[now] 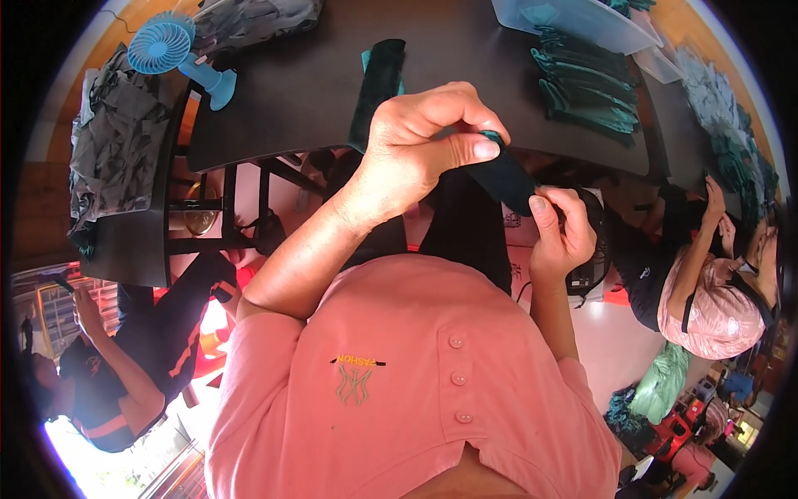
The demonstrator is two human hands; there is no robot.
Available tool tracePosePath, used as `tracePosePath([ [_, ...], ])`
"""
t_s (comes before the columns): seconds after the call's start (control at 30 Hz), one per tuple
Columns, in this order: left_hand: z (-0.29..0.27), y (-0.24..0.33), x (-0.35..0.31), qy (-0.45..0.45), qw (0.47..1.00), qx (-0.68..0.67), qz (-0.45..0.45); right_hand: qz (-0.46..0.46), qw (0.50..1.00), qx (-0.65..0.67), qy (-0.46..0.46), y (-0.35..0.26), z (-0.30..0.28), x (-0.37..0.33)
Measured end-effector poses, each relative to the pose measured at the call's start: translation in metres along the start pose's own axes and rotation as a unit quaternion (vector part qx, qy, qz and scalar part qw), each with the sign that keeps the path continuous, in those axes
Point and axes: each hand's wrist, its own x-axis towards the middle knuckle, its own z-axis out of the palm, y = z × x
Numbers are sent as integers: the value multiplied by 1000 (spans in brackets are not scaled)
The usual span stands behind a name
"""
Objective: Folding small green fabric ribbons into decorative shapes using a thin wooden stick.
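Between my two hands a short dark green velvet-like fabric strip (504,176) is stretched at a slant, just off the table's near edge. My left hand (420,141) pinches its upper end between thumb and forefinger, where a bit of brighter green edge shows. With thumb and fingertips, my right hand (564,231) grips the lower end. Behind my left hand, a second dark green fabric piece (381,87) lies on the black table, with lighter green showing at its sides.
On the table (465,71), a stack of green fabric pieces (586,87) lies at right below a clear plastic bin (582,25). A blue fan (170,50) and grey cloth heaps (125,133) are at left. Co-workers sit on both sides, one in a pink top (715,295).
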Motion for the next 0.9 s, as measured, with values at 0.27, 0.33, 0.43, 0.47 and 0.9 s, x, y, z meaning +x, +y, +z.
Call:
tracePosePath([
  [0.27,3,1,-3,19,1000,-5,10,17,999,34,-15,-4,3,2],
  [0.33,2,-1,-3,16,999,6,29,10,999,44,-4,-4,4,1],
  [0.43,2,-4,-3,10,998,30,58,17,998,53,2,-5,8,-1],
  [0.47,3,-5,-3,8,997,43,70,17,998,54,1,-5,8,0],
  [0.9,3,-4,-5,7,999,7,52,109,987,121,-8,-6,13,-5],
])
